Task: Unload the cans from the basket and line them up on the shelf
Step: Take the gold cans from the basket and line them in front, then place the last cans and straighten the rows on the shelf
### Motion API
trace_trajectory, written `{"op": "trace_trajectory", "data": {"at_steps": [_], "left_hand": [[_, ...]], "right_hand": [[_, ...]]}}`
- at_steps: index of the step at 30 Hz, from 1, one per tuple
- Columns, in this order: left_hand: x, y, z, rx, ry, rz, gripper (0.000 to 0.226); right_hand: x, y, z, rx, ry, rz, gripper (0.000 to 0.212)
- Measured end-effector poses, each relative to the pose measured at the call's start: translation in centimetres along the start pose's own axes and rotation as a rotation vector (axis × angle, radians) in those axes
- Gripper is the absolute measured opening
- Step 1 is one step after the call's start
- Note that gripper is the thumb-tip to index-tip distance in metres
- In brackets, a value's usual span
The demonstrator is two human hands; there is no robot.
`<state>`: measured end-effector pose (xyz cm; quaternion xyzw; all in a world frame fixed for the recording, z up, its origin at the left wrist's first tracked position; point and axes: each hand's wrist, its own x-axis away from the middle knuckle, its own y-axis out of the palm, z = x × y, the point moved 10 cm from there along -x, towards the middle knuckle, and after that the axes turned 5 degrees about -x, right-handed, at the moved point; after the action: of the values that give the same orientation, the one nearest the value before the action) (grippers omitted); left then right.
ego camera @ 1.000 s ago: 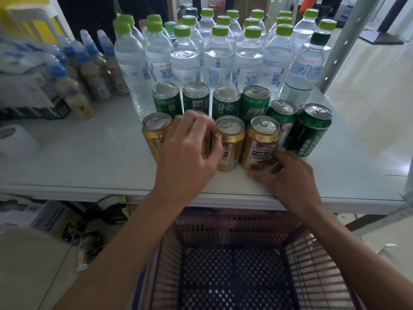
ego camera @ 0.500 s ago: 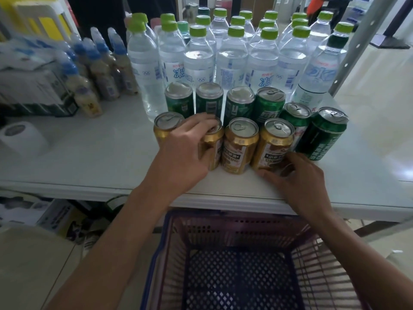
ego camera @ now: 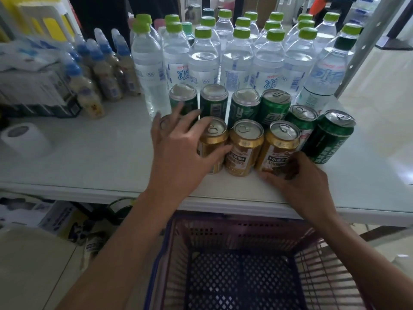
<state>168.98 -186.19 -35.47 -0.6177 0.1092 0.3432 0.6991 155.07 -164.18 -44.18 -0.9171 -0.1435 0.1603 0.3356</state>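
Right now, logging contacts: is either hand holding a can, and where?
Neither grips one. The left hand lies spread over two gold cans; the right hand touches another's base.

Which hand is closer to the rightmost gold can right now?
Right. The right hand touches the base of the rightmost gold can from the front. The left hand is spread over the gold cans further left, with one gold can between.
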Motion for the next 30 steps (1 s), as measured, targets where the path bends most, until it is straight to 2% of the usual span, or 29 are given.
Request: {"op": "trace_trajectory", "data": {"at_steps": [2,8,10,11,13,15,16,19,22,25,27,30], "left_hand": [[0.4,0.4,-1.1,-0.019,-0.045,-0.03,0.07],[0.3,-1.0,-2.0,0.17,-0.006,0.035,0.07],[0.7,-2.6,-3.3,0.22,-0.057,0.111,0.06],[1.1,-3.8,-3.9,0.247,-0.09,0.177,0.046],[2.4,-5.4,-4.6,0.288,-0.12,0.249,0.018],[3.5,-4.5,-5.0,0.316,-0.113,0.136,0.025],[4.1,-3.4,-5.2,0.334,-0.097,0.035,0.031],[6.4,0.3,-6.4,0.363,-0.085,-0.284,0.038],[8.9,2.5,-8.8,0.335,-0.134,-0.49,0.037],[9.9,1.5,-10.4,0.287,-0.155,-0.483,0.034],[10.5,-0.5,-10.8,0.323,-0.148,-0.402,0.033],[12.3,-2.3,-11.8,0.357,-0.135,-0.38,0.034]], "right_hand": [[0.1,0.2,0.0,0.012,0.001,-0.01,0.058],[0.2,0.3,-0.3,0.038,0.001,-0.038,0.064],[0.6,0.2,-0.1,0.046,0.024,-0.034,0.074],[0.9,-0.2,0.0,0.102,0.016,0.004,0.08],[2.1,-1.6,-1.0,0.244,-0.08,0.149,0.08],[4.4,-2.2,-3.6,0.242,-0.295,0.266,0.06],[5.8,-1.8,-5.0,0.196,-0.406,0.266,0.046],[9.4,2.5,-8.4,0.045,-0.596,0.051,0.017],[10.8,8.7,-9.6,-0.043,-0.536,-0.217,0.015],[11.1,13.3,-11.7,-0.076,-0.525,-0.329,0.015],[11.8,15.7,-14.1,-0.097,-0.6,-0.371,0.013],[13.7,19.2,-18.0,-0.105,-0.716,-0.444,0.015]]}}
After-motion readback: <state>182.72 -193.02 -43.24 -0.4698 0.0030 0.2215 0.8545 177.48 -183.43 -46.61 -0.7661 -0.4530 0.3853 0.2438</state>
